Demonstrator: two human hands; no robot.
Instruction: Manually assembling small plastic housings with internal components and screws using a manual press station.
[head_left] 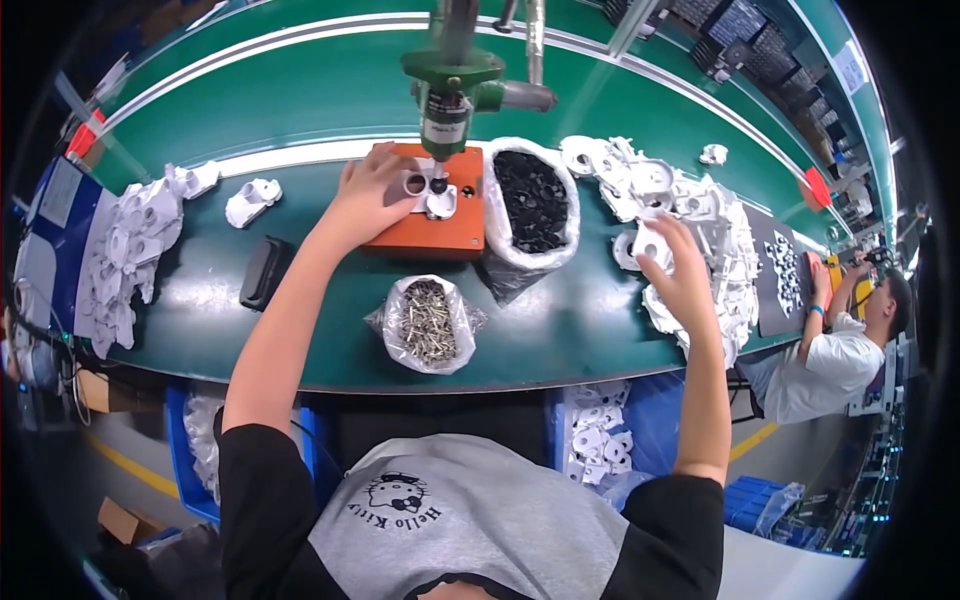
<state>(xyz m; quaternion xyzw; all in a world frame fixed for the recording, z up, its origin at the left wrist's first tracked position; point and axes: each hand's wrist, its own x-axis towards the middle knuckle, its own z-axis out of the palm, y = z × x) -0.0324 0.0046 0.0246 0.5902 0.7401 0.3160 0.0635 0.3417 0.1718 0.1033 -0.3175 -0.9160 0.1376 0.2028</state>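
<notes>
My left hand (370,198) is closed on the left side of a white plastic part (441,204), thumb near and fingers far. That part sits on an orange block (420,236), and the tip of a green-bodied power screwdriver (444,128) hangs down right over it. Off to the right, my right hand (680,268) has its thumb and fingers around a white plastic piece (653,246) at the near left side of a heap of white parts (705,225). Whether that piece is lifted off the table cannot be made out.
Right of the block stands a bag of black pieces (530,200); nearer me is a bag of screws (430,322). A black case (266,272), a loose white part (252,202) and another white heap (140,235) lie left. A co-worker (835,360) sits far right.
</notes>
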